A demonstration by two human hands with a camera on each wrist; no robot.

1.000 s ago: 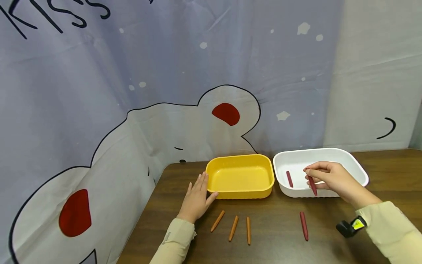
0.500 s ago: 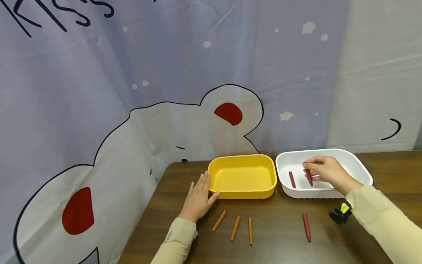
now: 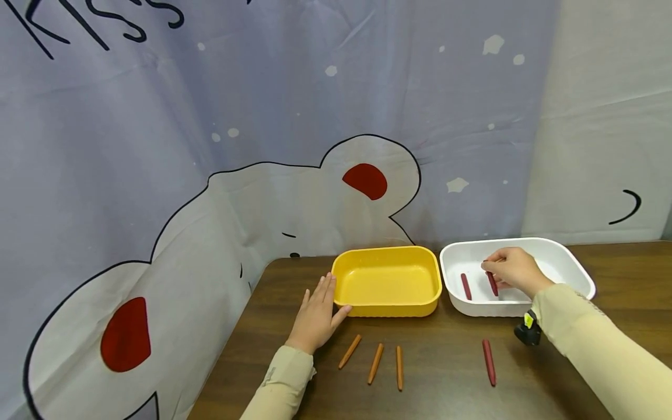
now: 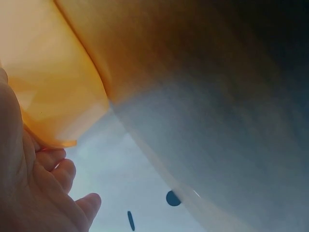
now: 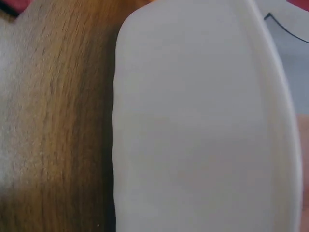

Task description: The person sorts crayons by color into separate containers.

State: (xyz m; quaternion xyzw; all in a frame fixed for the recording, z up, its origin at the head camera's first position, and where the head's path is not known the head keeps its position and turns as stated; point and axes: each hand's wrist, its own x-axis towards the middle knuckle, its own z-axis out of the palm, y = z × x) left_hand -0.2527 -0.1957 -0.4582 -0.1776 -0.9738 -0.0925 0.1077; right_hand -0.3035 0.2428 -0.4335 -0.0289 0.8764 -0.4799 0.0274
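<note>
My right hand pinches a dark red crayon low inside the white tray. A second dark red crayon lies in that tray, left of the held one. In the right wrist view the tray's outer wall hides nearly all of the hand. Straight-fingered, my left hand rests against the left front corner of the yellow tray. The left wrist view shows that hand's fingers at the tray's edge.
On the wooden table, three orange-brown crayons lie before the yellow tray. Another dark red crayon lies before the white tray. A printed curtain hangs behind and left of the table.
My right hand has moved forward over the white tray's front rim and lowered the crayon inside. My left hand stays at the yellow tray. The head view has shifted slightly.
</note>
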